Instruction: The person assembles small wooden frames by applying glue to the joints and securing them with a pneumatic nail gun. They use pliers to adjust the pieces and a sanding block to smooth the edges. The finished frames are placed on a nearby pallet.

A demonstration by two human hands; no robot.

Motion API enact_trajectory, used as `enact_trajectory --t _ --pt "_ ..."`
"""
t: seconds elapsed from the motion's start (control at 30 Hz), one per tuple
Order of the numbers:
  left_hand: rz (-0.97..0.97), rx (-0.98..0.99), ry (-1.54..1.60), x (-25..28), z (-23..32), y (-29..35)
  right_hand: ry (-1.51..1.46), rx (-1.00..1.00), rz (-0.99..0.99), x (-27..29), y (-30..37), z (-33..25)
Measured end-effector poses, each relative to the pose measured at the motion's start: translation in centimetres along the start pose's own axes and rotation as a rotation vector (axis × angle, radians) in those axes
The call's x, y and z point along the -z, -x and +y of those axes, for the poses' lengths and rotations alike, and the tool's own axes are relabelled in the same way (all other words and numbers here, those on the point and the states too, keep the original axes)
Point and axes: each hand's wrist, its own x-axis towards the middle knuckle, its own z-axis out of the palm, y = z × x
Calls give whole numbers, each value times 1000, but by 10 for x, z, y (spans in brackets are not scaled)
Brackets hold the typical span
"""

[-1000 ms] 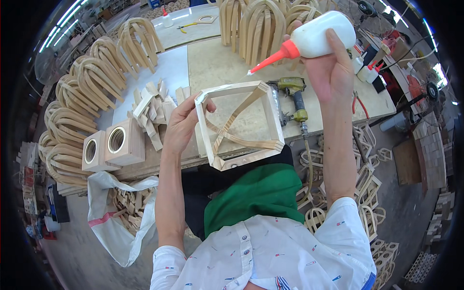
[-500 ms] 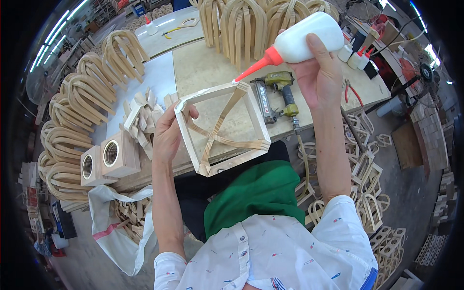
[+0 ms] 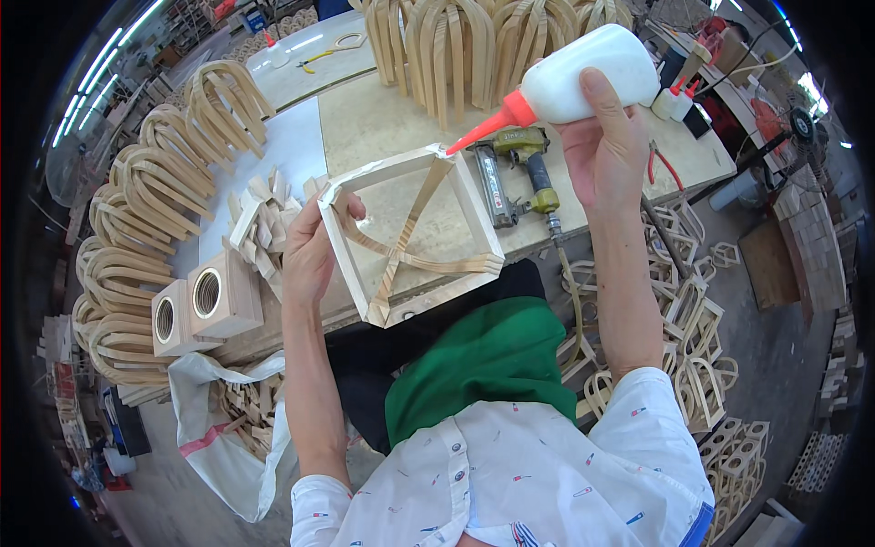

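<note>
My left hand (image 3: 314, 242) is closed round the left side of a square wooden frame (image 3: 475, 205), with curved wooden strips crossing inside it. The frame is held tilted above the table's near edge. In my right hand (image 3: 606, 150) is a white glue bottle (image 3: 597, 77), tipped to the left. Its red nozzle reaches the frame's far right corner, where white glue shows. More white glue lies on the far left corner and along the far edge. Beyond the frame, a nail gun (image 3: 519, 173) rests on the table, joined to a hose.
Arched wooden frames (image 3: 169, 187) line the table's left and far sides. Loose wood pieces (image 3: 260, 219) and two blocks with round holes (image 3: 223, 296) lie to the left. A white sack of offcuts (image 3: 205, 415) stands below. Red-handled pliers (image 3: 665, 169) lie right; more wooden frames (image 3: 688, 314) are piled below.
The wooden frame has shifted slightly left and nearer to me with my left hand. The bottle has moved a little right, its nozzle still at the same corner.
</note>
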Motion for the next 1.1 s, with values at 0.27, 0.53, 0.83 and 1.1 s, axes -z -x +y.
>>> enact_trajectory --t 0.27,0.53,0.83,1.1 --pt "1 -17 19 0 0 -2 62 -14 11 11 4 -8" --pt "-4 -14 29 0 -2 -3 22 2 20 11 5 -8" --pt "-17 -9 5 -2 0 -3 31 71 -110 9 0 -5" --pt "-1 -25 5 -4 -1 -5 260 264 -110 8 1 -17"
